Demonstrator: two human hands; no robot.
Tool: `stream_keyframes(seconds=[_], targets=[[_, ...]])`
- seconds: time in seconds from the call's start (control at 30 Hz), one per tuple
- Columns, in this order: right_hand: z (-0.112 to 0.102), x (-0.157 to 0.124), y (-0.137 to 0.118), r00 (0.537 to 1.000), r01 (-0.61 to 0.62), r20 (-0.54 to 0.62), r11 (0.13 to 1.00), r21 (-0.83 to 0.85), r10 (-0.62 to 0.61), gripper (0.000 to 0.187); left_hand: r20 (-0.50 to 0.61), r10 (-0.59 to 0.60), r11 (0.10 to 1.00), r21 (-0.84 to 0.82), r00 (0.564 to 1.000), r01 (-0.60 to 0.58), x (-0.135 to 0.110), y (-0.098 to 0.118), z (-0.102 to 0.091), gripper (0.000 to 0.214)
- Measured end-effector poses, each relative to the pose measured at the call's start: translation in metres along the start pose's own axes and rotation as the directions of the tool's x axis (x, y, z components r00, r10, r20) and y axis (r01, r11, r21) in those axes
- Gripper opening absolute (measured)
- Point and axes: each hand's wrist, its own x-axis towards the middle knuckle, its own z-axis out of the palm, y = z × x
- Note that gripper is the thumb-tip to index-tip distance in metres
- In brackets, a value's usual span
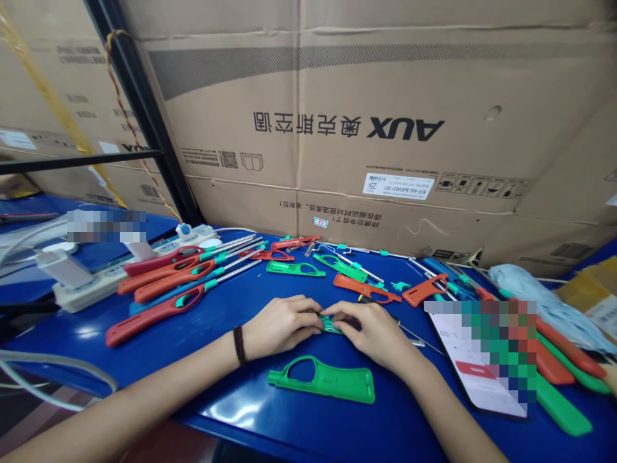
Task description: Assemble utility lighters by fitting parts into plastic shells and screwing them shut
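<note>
My left hand [282, 323] and my right hand [373, 331] meet over the blue table [231, 360], fingers closed on a small green plastic part [330, 323] held between them. A thin metal rod [420, 339] runs out to the right from under my right hand. Just in front of my hands lies a green lighter handle shell [324, 379], flat on the table. A black band circles my left wrist.
Assembled red long-nose lighters [166, 283] lie at the left beside a white power strip [91, 283]. Loose green and orange handle shells [337, 273] are scattered behind my hands. A phone [475, 373] and more handles lie right. Large cardboard boxes [385, 128] wall the back.
</note>
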Motion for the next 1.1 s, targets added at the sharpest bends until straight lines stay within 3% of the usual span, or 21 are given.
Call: stream_keyframes(seconds=[0.43, 0.77, 1.1], targets=[[0.002, -0.001, 0.000, 0.996, 0.086, 0.003, 0.994, -0.071, -0.086, 0.038, -0.116, 0.040, 0.999, 0.008, 0.992, -0.039, -0.006, -0.005, 0.011, 0.022], [0.005, -0.002, 0.004, 0.990, 0.140, 0.008, 0.975, -0.174, -0.141, 0.042, -0.070, -0.060, 0.990, -0.128, 0.996, 0.051, -0.001, -0.005, 0.007, 0.016], [0.022, -0.013, 0.011, 0.971, 0.182, -0.118, 0.961, -0.206, -0.209, 0.042, -0.005, 0.013, 0.992, -0.127, 1.000, -0.014, 0.003, -0.011, -0.001, 0.017]])
